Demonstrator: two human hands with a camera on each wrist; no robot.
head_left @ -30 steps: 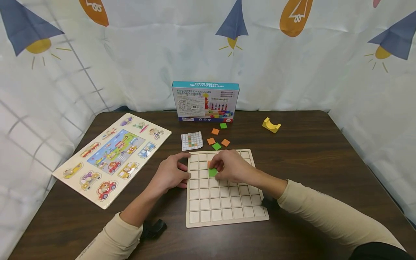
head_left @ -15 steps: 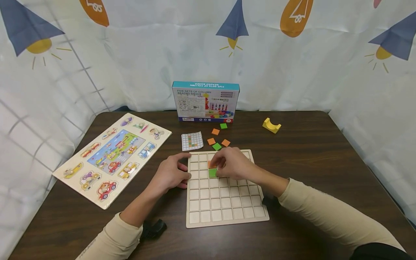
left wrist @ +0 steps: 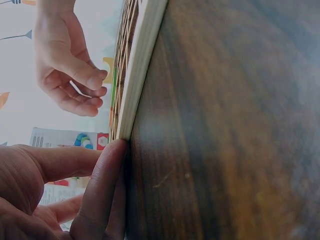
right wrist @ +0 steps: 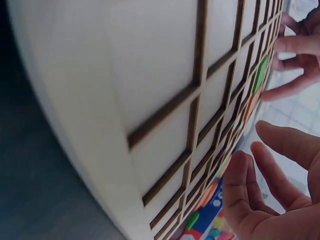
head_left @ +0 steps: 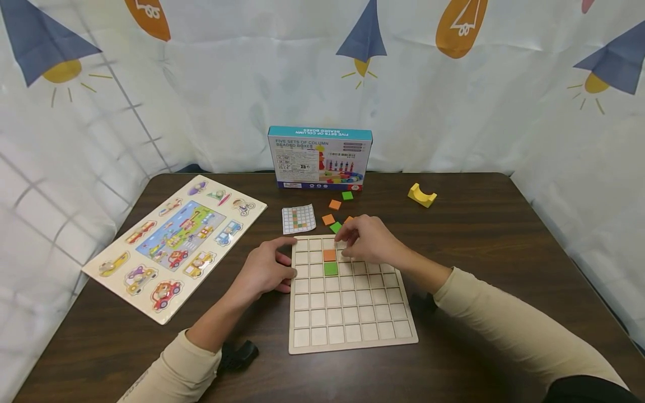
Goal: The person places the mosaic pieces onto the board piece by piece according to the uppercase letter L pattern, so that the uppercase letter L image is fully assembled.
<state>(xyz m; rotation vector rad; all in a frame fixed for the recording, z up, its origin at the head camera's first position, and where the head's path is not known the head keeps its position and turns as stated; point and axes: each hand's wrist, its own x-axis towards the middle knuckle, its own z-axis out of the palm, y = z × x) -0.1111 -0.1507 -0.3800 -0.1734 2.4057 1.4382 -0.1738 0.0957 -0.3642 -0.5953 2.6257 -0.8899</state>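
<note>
A wooden grid board point(head_left: 347, 319) lies on the table. Side by side in one of its columns sit an orange tile point(head_left: 329, 256) and a green tile point(head_left: 330, 269), the green one nearer me. My left hand point(head_left: 264, 267) touches the board's left edge; in the left wrist view its fingertips point(left wrist: 116, 145) are right at that edge. My right hand point(head_left: 372, 240) hovers over the upper part of the board, right of the orange tile. In the right wrist view its thumb and loosely bent fingers point(right wrist: 237, 177) stand apart with nothing between them.
Behind the board lie several loose orange tiles point(head_left: 335, 205) and green tiles point(head_left: 347, 195), beside a grid pattern card point(head_left: 298, 219). A toy box point(head_left: 319, 157) stands at the back. A vehicle puzzle board point(head_left: 176, 246) lies left, a yellow arch block point(head_left: 421, 196) right.
My right hand has left the two tiles on the board and moved up and slightly right, so both now show uncovered. My left hand stays at the board's edge.
</note>
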